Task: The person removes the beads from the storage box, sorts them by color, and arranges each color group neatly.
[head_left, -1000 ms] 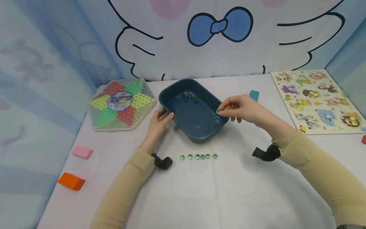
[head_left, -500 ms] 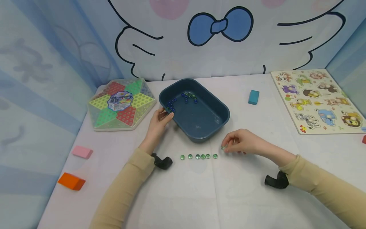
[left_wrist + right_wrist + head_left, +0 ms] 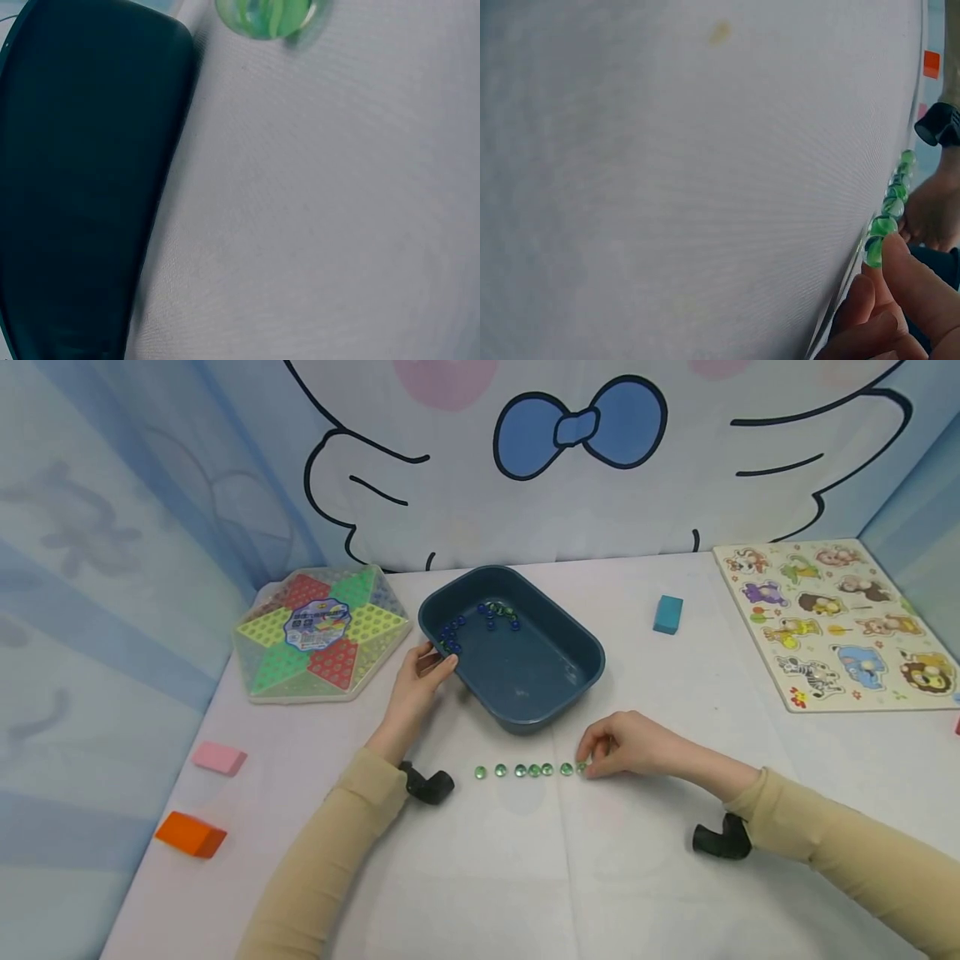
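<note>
My left hand [image 3: 412,693] grips the left rim of a dark blue-green plastic basin [image 3: 525,672], thumb over the edge and most fingers hidden behind it. Inside lie several dark blue marbles [image 3: 491,625] and a few green marbles [image 3: 504,610], gathered toward the far left. In front of the basin runs a straight row of clear green marbles [image 3: 534,771]. My right hand [image 3: 630,745] pinches another green marble [image 3: 873,253] between thumb and fingers, at the row's right end. The basin's dark wall [image 3: 82,180] fills the left of the left wrist view.
A hexagonal Chinese checkers box [image 3: 315,635] stands at the back left. Pink [image 3: 219,758] and orange [image 3: 191,835] blocks lie near the left edge. A teal block [image 3: 667,614] sits right of the basin, and an animal puzzle board [image 3: 840,627] lies back right.
My right hand has come from the basin's right rim down toward me, then slightly left to the row's right end, carrying the green marble. My left hand stays on the basin.
</note>
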Tool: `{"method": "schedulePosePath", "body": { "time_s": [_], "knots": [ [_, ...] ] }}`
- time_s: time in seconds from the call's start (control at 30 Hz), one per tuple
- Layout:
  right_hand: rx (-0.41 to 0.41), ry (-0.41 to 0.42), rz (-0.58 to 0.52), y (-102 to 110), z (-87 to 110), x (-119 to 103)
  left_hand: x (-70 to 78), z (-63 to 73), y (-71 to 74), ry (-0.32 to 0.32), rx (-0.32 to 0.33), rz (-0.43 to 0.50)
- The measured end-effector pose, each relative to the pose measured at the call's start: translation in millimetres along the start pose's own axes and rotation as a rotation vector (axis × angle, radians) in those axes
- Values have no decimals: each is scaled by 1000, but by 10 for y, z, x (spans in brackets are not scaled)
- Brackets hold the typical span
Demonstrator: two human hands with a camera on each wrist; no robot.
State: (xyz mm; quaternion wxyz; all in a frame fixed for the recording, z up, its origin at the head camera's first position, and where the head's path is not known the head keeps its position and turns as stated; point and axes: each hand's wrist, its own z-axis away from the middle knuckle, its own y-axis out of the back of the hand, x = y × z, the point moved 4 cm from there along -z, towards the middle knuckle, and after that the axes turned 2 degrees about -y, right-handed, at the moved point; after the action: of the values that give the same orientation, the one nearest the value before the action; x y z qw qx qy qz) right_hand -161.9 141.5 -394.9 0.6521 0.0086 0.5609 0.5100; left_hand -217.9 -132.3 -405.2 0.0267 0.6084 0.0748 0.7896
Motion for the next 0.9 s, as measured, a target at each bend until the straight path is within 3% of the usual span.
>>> {"method": "schedulePosePath", "body": {
  "time_s": [0.9],
  "knots": [
    [-30,-35,28,-7,-11,-4,-12,-14,2,-12,-6,13]
  ]
}}
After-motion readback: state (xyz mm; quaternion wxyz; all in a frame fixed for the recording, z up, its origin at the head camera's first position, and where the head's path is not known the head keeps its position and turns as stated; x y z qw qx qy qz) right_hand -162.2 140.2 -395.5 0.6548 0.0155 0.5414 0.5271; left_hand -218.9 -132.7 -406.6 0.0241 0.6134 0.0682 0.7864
